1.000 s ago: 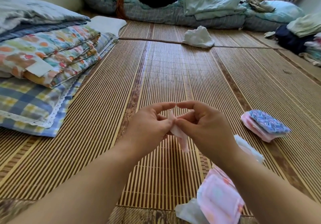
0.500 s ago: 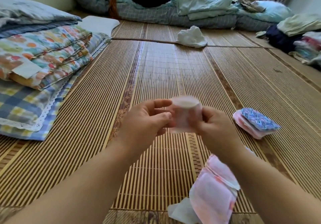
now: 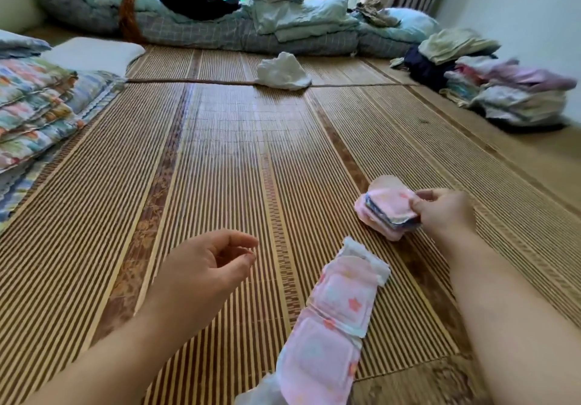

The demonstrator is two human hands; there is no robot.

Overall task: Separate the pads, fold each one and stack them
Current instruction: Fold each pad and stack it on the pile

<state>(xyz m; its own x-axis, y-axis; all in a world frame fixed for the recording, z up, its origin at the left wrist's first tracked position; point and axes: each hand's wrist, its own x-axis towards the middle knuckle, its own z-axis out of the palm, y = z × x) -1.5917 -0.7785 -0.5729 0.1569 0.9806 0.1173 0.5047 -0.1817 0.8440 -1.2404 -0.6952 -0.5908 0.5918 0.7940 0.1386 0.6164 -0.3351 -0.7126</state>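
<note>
Two bare forearms, no sleeves, left hand (image 3: 204,266), right hand (image 3: 445,212), short nails

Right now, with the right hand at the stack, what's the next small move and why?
Probably let go: the right hand pinches the folded pink pad already lying on the stack. Then the empty left hand could reach for the strip of unfolded pads on the mat.

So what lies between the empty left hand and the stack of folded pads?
Only bare bamboo mat lies between the left hand and the stack of folded pads in the head view.
</note>
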